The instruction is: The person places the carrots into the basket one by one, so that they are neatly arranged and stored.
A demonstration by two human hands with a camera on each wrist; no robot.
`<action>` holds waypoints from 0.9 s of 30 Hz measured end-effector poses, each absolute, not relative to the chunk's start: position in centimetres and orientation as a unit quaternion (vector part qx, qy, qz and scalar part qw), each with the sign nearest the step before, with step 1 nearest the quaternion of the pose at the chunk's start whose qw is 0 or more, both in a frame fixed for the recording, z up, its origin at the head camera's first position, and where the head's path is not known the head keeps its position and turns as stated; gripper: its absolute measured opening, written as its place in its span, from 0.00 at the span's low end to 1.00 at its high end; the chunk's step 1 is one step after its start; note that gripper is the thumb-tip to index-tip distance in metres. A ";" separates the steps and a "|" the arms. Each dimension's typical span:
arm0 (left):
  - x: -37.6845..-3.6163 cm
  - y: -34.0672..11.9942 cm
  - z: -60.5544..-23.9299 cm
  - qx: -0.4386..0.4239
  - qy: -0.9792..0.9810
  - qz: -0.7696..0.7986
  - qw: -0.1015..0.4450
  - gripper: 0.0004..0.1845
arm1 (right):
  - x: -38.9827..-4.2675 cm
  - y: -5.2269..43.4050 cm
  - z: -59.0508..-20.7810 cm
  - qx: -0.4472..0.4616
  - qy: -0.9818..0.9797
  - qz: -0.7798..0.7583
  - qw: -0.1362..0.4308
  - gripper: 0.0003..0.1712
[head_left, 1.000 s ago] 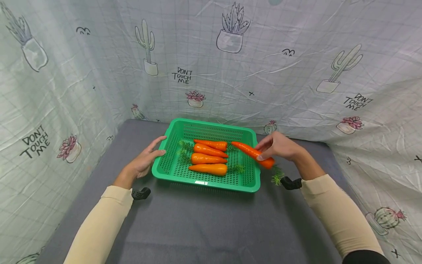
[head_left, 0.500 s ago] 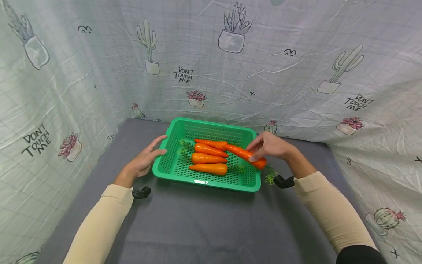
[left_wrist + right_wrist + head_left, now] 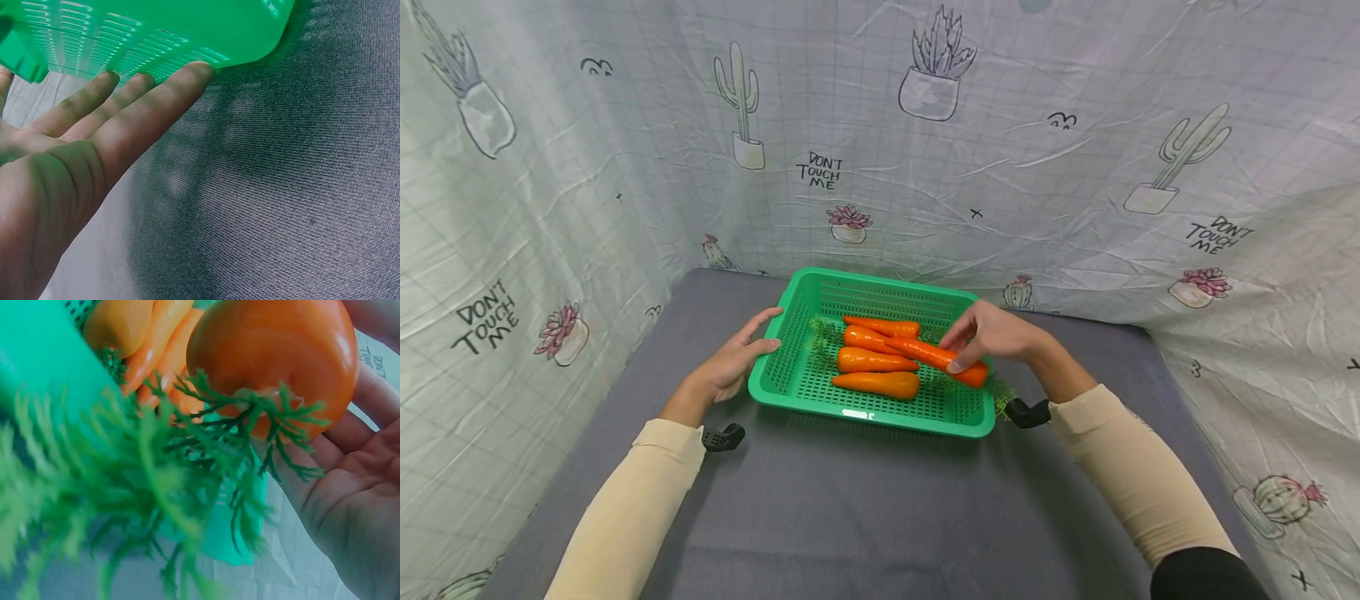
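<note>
My right hand [image 3: 1000,332] pinches a carrot [image 3: 934,356] near its thick end, over the right part of a green perforated basket [image 3: 820,418]. The carrot's tip points left and overlaps the others in the head view. Its leafy green top [image 3: 144,469] hangs by the basket's right wall in the right wrist view. Several more carrots [image 3: 876,384] lie side by side in the basket. My left hand [image 3: 733,362] touches the basket's left side. In the left wrist view, its straight fingers [image 3: 150,109] reach up against the outer wall.
A grey cloth [image 3: 865,517] covers the table under the basket. Behind and at both sides hangs a pale curtain [image 3: 895,208] with printed cacti and lettering. A black wrist mount [image 3: 1028,413] sits below my right hand, another black mount [image 3: 724,437] below my left.
My right hand has moved left, bringing the carrot from beyond the basket's right rim to over the basket. My left hand has stayed at the left side.
</note>
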State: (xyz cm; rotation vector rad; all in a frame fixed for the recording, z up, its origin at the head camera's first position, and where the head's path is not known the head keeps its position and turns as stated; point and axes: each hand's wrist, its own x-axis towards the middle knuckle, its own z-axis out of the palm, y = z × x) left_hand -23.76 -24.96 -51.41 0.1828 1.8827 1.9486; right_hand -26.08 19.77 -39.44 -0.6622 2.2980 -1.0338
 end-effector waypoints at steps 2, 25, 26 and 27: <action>-23.8 -24.9 -51.5 0.066 0.675 0.704 0.210 0.36 | -26.1 19.5 -39.4 -0.249 0.847 -0.384 0.272 0.24; -23.7 -25.0 -51.4 0.075 0.684 0.695 0.207 0.37 | -26.2 17.1 -40.3 -0.284 0.838 -0.376 0.274 0.21; -23.7 -25.0 -51.4 0.073 0.684 0.695 0.208 0.37 | -26.2 17.0 -40.3 -0.285 0.838 -0.376 0.274 0.21; -23.7 -24.9 -51.4 0.073 0.685 0.694 0.208 0.37 | -26.2 16.9 -40.4 -0.286 0.838 -0.376 0.273 0.21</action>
